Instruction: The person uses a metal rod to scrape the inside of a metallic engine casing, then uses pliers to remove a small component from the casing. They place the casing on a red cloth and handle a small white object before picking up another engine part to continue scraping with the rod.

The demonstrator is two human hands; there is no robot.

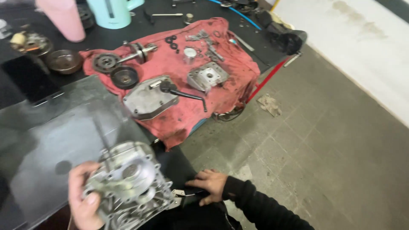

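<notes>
My left hand (83,200) grips a grey metal engine crankcase half (130,183) at the bottom left, thumb on its near rim. A thin dark rod (102,136) stands up from the casing. My right hand (208,185), in a black sleeve, rests beside the casing at the table's edge, fingers spread over a small dark wire or clip (187,195); whether it grips this I cannot tell. A red cloth (230,81) beyond carries a flat engine cover (147,100), a cylinder head (207,76), a crankshaft (128,55) and a black lever (185,94).
A grey metal sheet (51,136) covers the near table. A pink bottle (64,19), a teal jug (113,12) and a brown bowl (64,61) stand at the back. Grey tiled floor (324,140) lies to the right, with a rag (269,104) on it.
</notes>
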